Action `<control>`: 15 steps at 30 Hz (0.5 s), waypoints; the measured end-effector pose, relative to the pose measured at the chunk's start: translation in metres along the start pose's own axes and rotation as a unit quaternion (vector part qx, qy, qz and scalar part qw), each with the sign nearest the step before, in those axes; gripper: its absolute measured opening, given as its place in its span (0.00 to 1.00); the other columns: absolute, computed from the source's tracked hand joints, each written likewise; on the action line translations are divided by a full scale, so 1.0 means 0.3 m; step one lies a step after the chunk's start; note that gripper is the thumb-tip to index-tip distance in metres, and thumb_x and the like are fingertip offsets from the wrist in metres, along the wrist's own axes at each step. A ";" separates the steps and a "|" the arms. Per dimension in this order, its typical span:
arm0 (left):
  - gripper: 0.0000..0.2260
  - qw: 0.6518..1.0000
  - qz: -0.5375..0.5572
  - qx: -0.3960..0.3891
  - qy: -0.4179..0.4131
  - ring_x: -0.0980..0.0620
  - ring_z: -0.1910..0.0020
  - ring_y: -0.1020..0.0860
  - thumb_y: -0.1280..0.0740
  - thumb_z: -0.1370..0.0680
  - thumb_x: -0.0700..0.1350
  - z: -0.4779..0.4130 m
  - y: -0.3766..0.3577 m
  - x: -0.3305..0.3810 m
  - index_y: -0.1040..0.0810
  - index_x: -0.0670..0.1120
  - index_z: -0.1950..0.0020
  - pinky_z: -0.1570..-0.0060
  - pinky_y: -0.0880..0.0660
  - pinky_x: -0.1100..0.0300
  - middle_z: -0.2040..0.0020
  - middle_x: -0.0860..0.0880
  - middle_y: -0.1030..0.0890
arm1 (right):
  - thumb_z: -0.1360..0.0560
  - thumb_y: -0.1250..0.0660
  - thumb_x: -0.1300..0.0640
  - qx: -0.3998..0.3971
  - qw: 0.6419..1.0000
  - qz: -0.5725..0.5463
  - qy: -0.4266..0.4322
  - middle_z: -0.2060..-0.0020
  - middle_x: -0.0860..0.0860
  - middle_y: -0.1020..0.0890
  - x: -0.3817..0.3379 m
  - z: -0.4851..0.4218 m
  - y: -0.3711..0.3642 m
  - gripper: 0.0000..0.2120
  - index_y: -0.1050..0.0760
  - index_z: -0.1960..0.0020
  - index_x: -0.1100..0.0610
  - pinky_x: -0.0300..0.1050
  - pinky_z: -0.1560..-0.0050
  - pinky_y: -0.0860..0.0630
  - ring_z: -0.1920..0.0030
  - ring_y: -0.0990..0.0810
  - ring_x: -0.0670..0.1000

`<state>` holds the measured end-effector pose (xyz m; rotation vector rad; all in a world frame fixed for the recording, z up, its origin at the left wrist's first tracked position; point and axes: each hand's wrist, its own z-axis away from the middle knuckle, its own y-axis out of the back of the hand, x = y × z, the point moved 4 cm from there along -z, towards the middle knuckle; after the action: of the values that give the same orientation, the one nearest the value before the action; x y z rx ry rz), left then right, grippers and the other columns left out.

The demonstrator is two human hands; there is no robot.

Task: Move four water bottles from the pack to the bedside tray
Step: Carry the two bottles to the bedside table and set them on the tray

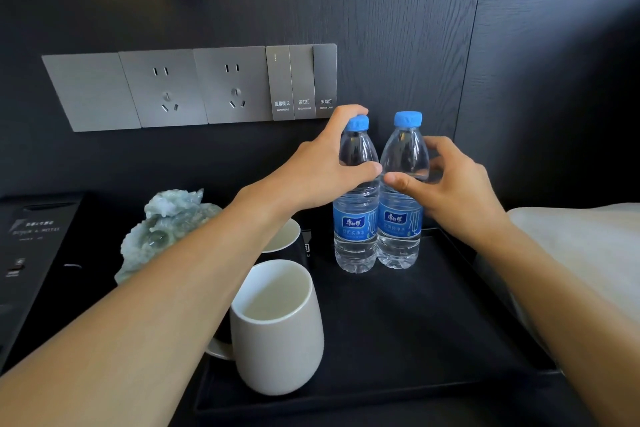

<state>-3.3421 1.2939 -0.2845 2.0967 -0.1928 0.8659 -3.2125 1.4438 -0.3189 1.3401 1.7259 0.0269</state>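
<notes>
Two clear water bottles with blue caps and blue labels stand upright side by side at the back of a black tray [433,350]. My left hand [322,170] wraps around the upper part of the left bottle [355,229], thumb in front and fingers behind near the cap. My right hand [453,184] curls around the shoulder of the right bottle [400,225], thumb across its front. Both bottles rest on the tray floor. No pack of bottles is in view.
A white mug [277,326] stands at the tray's front left, with a second white cup [282,236] behind it under my left forearm. A pale green stone carving [166,222] sits left of the tray. Wall sockets and switches [194,87] lie behind; bedding [581,253] at the right.
</notes>
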 end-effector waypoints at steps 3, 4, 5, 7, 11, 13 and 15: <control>0.33 1.000 0.002 0.000 -0.003 0.54 0.51 0.16 0.25 0.24 0.52 0.001 0.000 -0.005 0.42 0.66 0.26 0.59 0.25 0.68 0.45 0.52 0.15 | 0.36 0.30 0.30 -0.020 1.000 0.004 -0.004 0.48 0.43 0.19 0.004 -0.005 -0.002 0.41 0.32 0.29 0.48 0.48 0.49 0.19 0.49 0.18 0.47; 0.35 1.000 0.001 -0.004 -0.004 0.54 0.51 0.15 0.24 0.25 0.52 0.002 -0.001 -0.006 0.42 0.66 0.26 0.59 0.24 0.69 0.46 0.52 0.15 | 0.35 0.29 0.32 -0.030 1.000 0.001 -0.004 0.50 0.41 0.20 0.009 -0.008 -0.001 0.39 0.32 0.29 0.48 0.44 0.51 0.20 0.50 0.19 0.44; 0.37 1.000 0.001 -0.009 -0.005 0.54 0.51 0.14 0.23 0.26 0.50 0.002 -0.002 -0.008 0.42 0.67 0.27 0.57 0.23 0.69 0.47 0.53 0.14 | 0.34 0.26 0.35 -0.041 0.999 -0.002 -0.004 0.52 0.38 0.20 0.014 -0.011 0.000 0.37 0.32 0.29 0.47 0.39 0.54 0.23 0.51 0.19 0.41; 0.40 1.000 0.001 -0.020 -0.008 0.55 0.51 0.13 0.21 0.28 0.47 0.003 -0.005 -0.013 0.43 0.67 0.27 0.53 0.21 0.66 0.46 0.52 0.14 | 0.32 0.22 0.44 -0.055 0.998 -0.007 -0.002 0.54 0.36 0.21 0.025 -0.016 0.001 0.36 0.32 0.29 0.47 0.30 0.59 0.27 0.53 0.20 0.37; 0.41 1.000 -0.022 -0.002 -0.020 0.56 0.52 0.16 0.20 0.28 0.47 0.006 -0.009 -0.009 0.43 0.65 0.26 0.62 0.23 0.73 0.47 0.54 0.16 | 0.32 0.20 0.49 -0.027 0.999 -0.018 0.013 0.54 0.37 0.21 0.038 -0.017 -0.001 0.35 0.31 0.29 0.48 0.28 0.59 0.27 0.54 0.19 0.37; 0.41 0.999 -0.024 0.003 -0.024 0.55 0.50 0.17 0.20 0.28 0.46 0.002 -0.013 -0.006 0.43 0.64 0.25 0.62 0.25 0.73 0.44 0.53 0.16 | 0.31 0.21 0.50 -0.022 0.999 -0.021 0.016 0.55 0.34 0.22 0.040 -0.014 -0.006 0.35 0.31 0.28 0.48 0.26 0.60 0.27 0.55 0.20 0.35; 0.42 1.000 -0.019 0.001 -0.022 0.55 0.48 0.17 0.21 0.27 0.45 -0.004 -0.017 -0.007 0.43 0.63 0.24 0.58 0.26 0.71 0.40 0.51 0.18 | 0.31 0.22 0.48 -0.027 0.999 -0.018 0.015 0.55 0.33 0.23 0.042 -0.013 -0.008 0.36 0.32 0.27 0.47 0.27 0.60 0.28 0.56 0.21 0.35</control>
<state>-3.3421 1.2977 -0.2885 2.1162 -0.1757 0.7983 -3.2167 1.4543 -0.3259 1.2741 1.7622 0.0721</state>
